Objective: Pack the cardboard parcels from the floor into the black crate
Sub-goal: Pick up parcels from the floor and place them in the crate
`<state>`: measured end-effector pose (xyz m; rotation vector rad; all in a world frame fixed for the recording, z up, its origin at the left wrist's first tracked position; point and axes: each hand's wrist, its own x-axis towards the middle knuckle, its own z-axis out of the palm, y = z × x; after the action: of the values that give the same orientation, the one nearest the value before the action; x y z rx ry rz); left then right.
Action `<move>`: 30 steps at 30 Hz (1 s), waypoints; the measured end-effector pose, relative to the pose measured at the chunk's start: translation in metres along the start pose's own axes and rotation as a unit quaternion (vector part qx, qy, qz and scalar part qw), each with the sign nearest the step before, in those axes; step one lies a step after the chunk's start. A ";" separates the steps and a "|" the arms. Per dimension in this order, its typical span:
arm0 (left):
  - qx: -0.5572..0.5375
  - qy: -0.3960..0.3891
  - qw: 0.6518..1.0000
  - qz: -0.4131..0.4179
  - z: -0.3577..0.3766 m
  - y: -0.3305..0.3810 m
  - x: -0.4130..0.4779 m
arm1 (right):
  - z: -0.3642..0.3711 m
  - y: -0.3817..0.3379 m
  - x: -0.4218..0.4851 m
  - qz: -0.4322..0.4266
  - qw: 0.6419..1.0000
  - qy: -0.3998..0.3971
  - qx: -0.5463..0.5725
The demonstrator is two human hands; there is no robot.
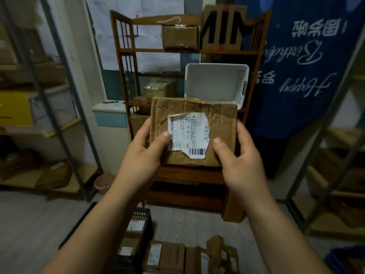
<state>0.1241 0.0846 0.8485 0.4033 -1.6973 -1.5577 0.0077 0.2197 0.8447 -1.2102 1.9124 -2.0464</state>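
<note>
"What have you got there?"

"A flat cardboard parcel (pixel 194 123), held up in front of me, well above the floor, its broad face turned toward me. My left hand (pixel 143 157) grips its left edge and my right hand (pixel 240 163) grips its right edge. Each thumb presses on the front. The other fingers curl round behind, where I cannot see them."

"What does it look like?"

"Creased brown card, dented along the top. A torn white label (pixel 190 133) with a barcode sits in the middle. My left thumb touches the label's left edge, and my right thumb lies on bare card just beside its right edge."

"And the black crate (pixel 146 232)?"

"Down on the floor, below the parcel and a little left, partly hidden by my left forearm. Packed parcels (pixel 135 226) with white labels lie inside it. Just beside its right wall, loose parcels (pixel 167 254) lie on the grey floorboards, and next to them a crumpled one (pixel 217 250)."

"What is behind your hands?"

"A dark wooden shelf unit (pixel 123 62). A white basket (pixel 215 84) stands on it, right behind the parcel's top edge. On the shelf above sit a small cardboard box (pixel 180 37) and a taller box (pixel 222 30) with black lettering. A blue cloth (pixel 308 62) with white writing hangs to the right."
</note>
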 end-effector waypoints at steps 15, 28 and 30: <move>0.007 -0.007 0.995 -0.098 -0.239 -0.050 0.031 | 0.229 0.059 0.009 0.135 0.987 -0.066 0.065; -0.080 0.082 0.960 -0.255 -0.383 -0.135 0.077 | 0.413 0.121 0.034 0.339 0.920 -0.044 0.191; -0.077 0.089 0.960 -0.254 -0.399 -0.145 0.095 | 0.425 0.137 0.047 0.347 0.917 -0.065 0.187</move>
<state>0.3101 -0.2872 0.7202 0.9238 -1.3850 -1.9327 0.1652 -0.1769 0.7055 -0.4604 1.4833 -1.7533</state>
